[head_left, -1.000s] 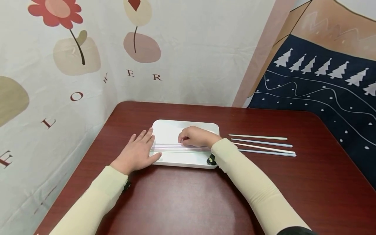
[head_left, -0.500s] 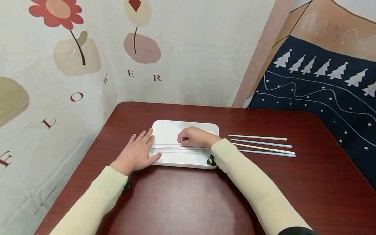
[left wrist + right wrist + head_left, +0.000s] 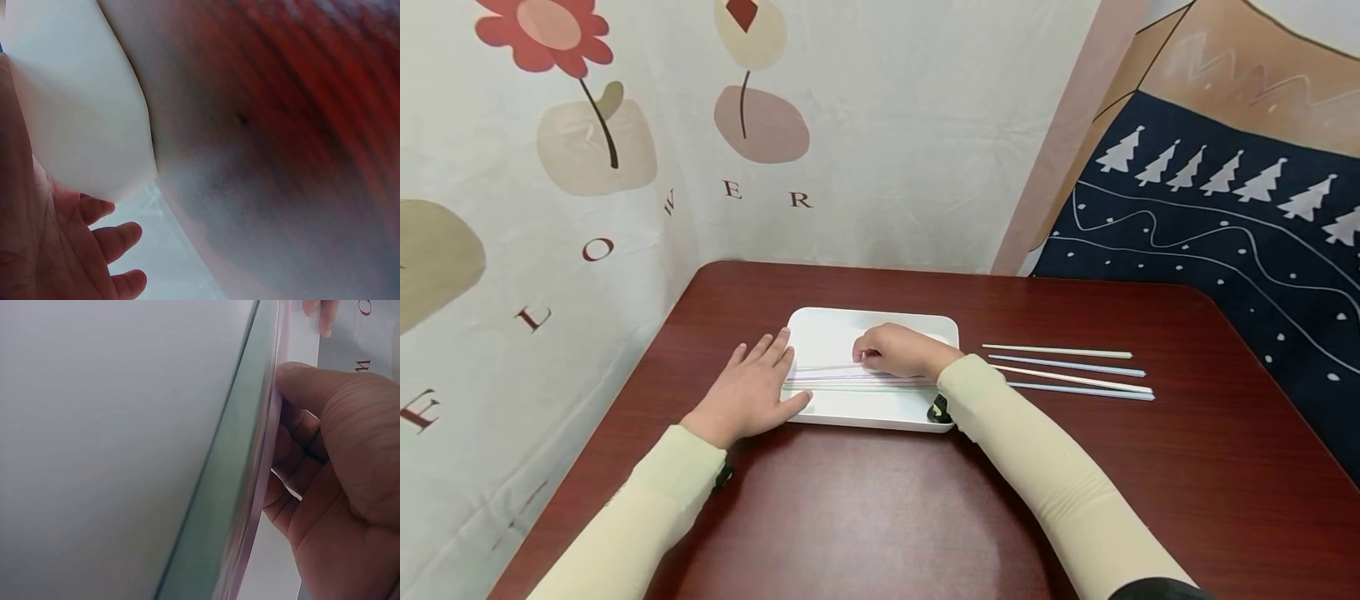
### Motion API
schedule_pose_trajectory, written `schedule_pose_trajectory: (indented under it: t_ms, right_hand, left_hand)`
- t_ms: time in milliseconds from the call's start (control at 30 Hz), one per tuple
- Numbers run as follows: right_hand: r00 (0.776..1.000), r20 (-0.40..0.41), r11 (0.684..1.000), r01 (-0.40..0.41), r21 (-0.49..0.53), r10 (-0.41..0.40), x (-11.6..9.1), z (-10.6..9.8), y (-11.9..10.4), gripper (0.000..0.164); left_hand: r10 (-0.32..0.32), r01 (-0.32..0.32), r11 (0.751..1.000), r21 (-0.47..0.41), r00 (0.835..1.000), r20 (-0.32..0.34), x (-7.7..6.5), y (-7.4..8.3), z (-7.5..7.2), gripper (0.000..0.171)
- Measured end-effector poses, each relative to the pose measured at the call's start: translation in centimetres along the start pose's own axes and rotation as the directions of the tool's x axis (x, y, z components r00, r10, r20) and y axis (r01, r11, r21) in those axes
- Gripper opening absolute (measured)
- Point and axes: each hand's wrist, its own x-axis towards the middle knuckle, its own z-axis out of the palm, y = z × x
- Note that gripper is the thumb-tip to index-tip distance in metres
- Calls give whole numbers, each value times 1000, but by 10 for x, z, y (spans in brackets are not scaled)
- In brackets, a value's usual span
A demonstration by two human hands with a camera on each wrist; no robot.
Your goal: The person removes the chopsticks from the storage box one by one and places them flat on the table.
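Note:
In the head view a white tray [image 3: 865, 408] lies on the table, with several thin pastel chopsticks [image 3: 831, 386] side by side across it. My left hand [image 3: 743, 392] is spread flat over the tray's left edge. In the left wrist view, its fingers extend past the tray's corner [image 3: 94, 112]. My right hand [image 3: 898, 350] is over the tray's right half, fingers curled down at the back of the row. Seen from the right wrist, its thumb and fingers pinch a pinkish-purple chopstick [image 3: 265, 462], beside a pale green one [image 3: 225, 469].
Several more chopsticks, including a pale green one [image 3: 1060, 351] and a blue one [image 3: 1067, 365], lie apart on the table right of the tray. The dark red table [image 3: 850, 517] meets a printed cloth wall [image 3: 887, 167] behind it.

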Motion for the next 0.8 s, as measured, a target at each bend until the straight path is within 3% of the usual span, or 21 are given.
schedule_pose_trajectory:
  t_ms: [600,800]
  right_hand:
    - [989,-149,999,13,46,-6,-7,-14,-2,14]
    - [985,-171,995,32,90,-17,-13,-30,-9,13]
  left_hand:
    - [1,-1,1000,-4,1000,-4,-2,-1,0,84]
    - [1,-1,1000,-6,1000,1,-2,-2,0,84]
